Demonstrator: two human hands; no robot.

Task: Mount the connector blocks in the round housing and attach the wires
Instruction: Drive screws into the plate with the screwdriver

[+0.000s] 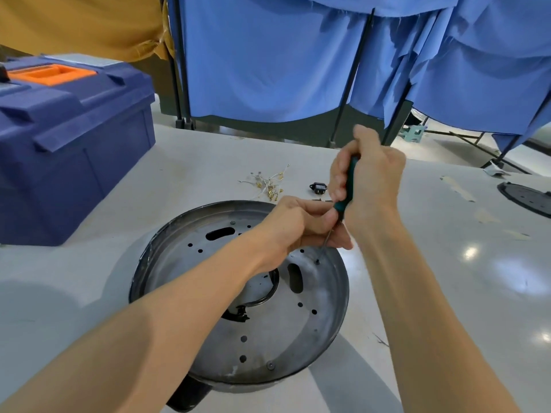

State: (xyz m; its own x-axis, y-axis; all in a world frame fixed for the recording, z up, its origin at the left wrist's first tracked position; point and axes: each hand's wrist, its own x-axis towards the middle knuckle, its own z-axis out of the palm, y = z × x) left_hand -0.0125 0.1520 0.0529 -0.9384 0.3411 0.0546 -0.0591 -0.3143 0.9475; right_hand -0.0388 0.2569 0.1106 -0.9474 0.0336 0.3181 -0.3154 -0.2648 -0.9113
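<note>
While the right hand (369,180) curls its fingers round the green handle of the screwdriver (340,207) and the left hand (298,225) pinches the thin shaft just above the tip, the tip sits at a small screw (317,260) in the floor of the round housing (208,332), near its far right rim. The housing lies open side up on the desk (447,293), close in front of the person. To drive this well, I judge the shaft should stand squarer to the hole than its present slant. Firm downward pressure from the right hand would stop the tip slipping out and skidding over the metal. The left fingers need only guide it, loosely. Whether a block sits under the screw I cannot tell. A black connector block (317,186) and the bundle of wires (268,183) lie on the desk just beyond the housing, not yet mounted.
</note>
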